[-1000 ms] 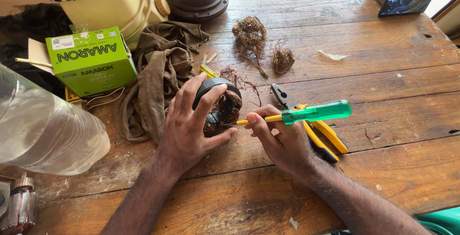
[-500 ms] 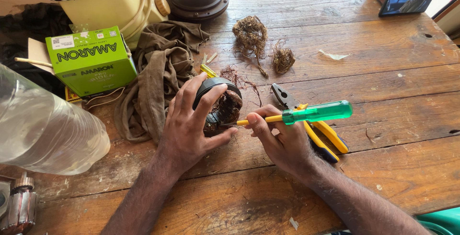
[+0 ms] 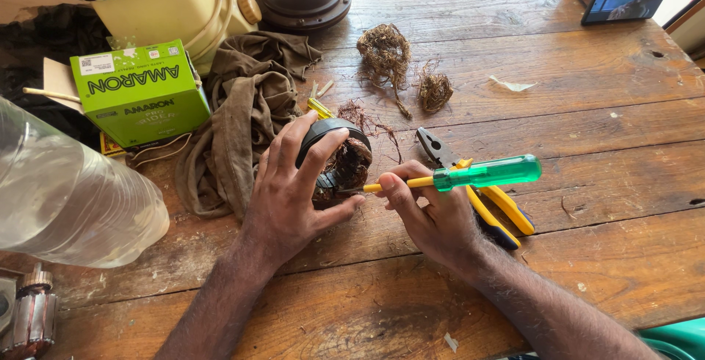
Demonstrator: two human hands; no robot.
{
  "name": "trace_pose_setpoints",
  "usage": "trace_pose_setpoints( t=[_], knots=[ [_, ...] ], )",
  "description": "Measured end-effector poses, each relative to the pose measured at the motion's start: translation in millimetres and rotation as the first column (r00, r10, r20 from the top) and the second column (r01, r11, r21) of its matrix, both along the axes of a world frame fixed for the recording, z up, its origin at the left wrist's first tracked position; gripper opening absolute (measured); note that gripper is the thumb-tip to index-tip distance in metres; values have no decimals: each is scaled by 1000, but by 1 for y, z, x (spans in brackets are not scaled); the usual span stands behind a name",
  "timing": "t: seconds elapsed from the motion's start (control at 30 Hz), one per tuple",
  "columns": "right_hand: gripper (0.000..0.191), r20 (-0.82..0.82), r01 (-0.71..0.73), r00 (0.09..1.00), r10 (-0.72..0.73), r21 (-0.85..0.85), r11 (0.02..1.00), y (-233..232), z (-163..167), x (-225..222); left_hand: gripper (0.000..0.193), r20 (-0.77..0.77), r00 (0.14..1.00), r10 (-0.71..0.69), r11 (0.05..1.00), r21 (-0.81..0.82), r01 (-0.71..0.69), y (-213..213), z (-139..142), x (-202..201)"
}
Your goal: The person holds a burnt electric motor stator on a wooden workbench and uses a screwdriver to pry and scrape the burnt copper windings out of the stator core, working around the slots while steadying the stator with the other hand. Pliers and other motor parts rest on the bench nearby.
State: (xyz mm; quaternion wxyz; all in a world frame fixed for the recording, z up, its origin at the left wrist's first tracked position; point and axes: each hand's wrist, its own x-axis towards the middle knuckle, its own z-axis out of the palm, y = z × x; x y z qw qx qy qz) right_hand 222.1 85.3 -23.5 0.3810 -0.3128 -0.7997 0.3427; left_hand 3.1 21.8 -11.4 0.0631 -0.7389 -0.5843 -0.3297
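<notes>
Hands (image 3: 290,191) work on a worn wooden table (image 3: 587,110).

The scene is lit brightly and evenly by daylight, which seems to enter from the top of the frame, where the floor beyond the wooden table (image 3: 587,110) is washed out to near white. Soft, short shadows are cast toward the lower edge beneath the left hand (image 3: 290,191) and right hand (image 3: 433,217). Glare is seen on the clear plastic bottle (image 3: 66,198) at the left, and a sheen on the green screwdriver handle (image 3: 488,173). Focus is sharp at the centre; slight wide-angle stretching is noticed at the corners.
</notes>
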Motion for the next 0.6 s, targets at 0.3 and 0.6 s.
trace_pose_setpoints(
  t=[0.3,0.6],
  knots=[
    [25,20,6,1000,-6,1,1000,-1,1,1,97,-6,1000,8,1000,-5,-8,0,0,0],
    [25,32,19,999,-19,-2,1000,-1,1,1,99,-20,1000,14,1000,-9,-14,1,-2,0]
  ],
)
